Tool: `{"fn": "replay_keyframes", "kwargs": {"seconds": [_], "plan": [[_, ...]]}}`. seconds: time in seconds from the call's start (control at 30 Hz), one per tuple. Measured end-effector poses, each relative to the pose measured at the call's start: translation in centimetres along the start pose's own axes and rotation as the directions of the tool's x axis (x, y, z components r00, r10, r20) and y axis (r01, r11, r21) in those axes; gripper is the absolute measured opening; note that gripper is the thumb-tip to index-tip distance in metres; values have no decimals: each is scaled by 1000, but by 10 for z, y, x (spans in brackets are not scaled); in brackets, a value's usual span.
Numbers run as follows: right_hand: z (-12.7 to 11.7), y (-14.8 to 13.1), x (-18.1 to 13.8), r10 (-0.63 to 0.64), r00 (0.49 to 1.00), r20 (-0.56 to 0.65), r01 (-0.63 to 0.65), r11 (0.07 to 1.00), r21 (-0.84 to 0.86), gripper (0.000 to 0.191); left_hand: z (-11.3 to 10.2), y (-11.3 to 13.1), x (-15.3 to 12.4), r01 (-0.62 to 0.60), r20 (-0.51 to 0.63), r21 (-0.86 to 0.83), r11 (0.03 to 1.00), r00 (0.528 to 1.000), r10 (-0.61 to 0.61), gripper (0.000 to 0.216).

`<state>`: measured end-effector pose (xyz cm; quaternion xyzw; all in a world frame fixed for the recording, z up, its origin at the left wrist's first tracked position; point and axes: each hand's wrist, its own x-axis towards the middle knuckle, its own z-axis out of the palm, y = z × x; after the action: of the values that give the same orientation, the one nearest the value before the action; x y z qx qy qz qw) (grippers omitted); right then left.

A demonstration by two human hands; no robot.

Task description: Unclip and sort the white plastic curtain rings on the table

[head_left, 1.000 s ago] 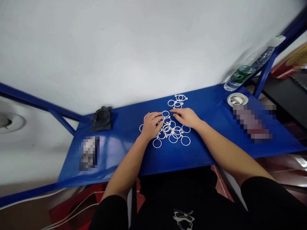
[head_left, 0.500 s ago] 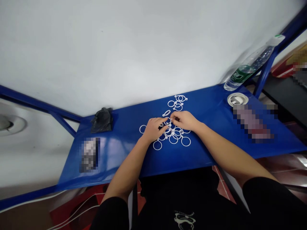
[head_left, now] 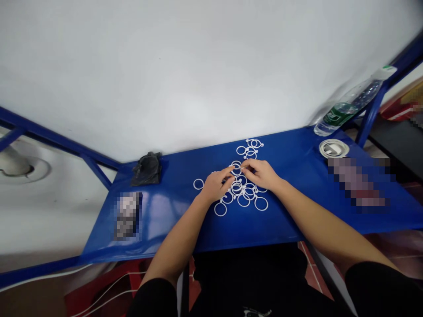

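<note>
Several white plastic rings (head_left: 246, 193) lie in a loose pile on the blue table (head_left: 172, 207). A smaller cluster of rings (head_left: 250, 148) sits farther back, and a single ring (head_left: 198, 184) lies apart to the left. My left hand (head_left: 216, 183) and my right hand (head_left: 262, 174) meet above the pile. Both pinch one white ring (head_left: 236, 167) held between their fingertips.
A crumpled black bag (head_left: 147, 168) lies at the back left by the white wall. A clear water bottle (head_left: 352, 103) leans at the back right, with a white tape roll (head_left: 333, 149) in front of it. Blurred patches mark objects left and right.
Both hands lifted off the pile and came together, pinching one ring between them. The view shifted slightly down and right.
</note>
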<state>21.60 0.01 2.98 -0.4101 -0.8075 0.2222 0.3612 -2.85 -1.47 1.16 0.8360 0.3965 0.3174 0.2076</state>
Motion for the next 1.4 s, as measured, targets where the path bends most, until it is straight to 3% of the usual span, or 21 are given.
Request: {"fn": "replay_keyframes", "kwargs": {"seconds": [0.17,0.27,0.47,0.6,0.87,1.03,1.3,1.4], "plan": [[5,-6,-2,-20,1000,4,20,997,80,16,0,1,0,25,0,44,999,1000,-25,37],[8,-9,-2,22,1000,7,-23,987,156,14,1,0,-1,27,-27,98,995,999,-25,23],[10,-5,2,125,990,-62,-105,960,258,10,2,1,3,32,-65,95,995,998,-26,20],[8,-1,5,206,969,-139,-155,939,308,13,7,5,8,81,-98,131,988,993,-68,27],[0,2,7,329,930,-165,-275,920,280,21,6,4,7,277,-161,265,923,957,-241,45],[3,5,7,335,876,-347,-191,901,388,31,4,1,7,204,-67,348,915,979,-193,49],[7,18,9,292,850,-439,-174,941,290,53,6,5,11,193,-48,301,934,981,-187,33],[2,32,11,340,786,-516,-283,940,190,59,3,6,10,192,-39,288,938,981,-189,31]]}}
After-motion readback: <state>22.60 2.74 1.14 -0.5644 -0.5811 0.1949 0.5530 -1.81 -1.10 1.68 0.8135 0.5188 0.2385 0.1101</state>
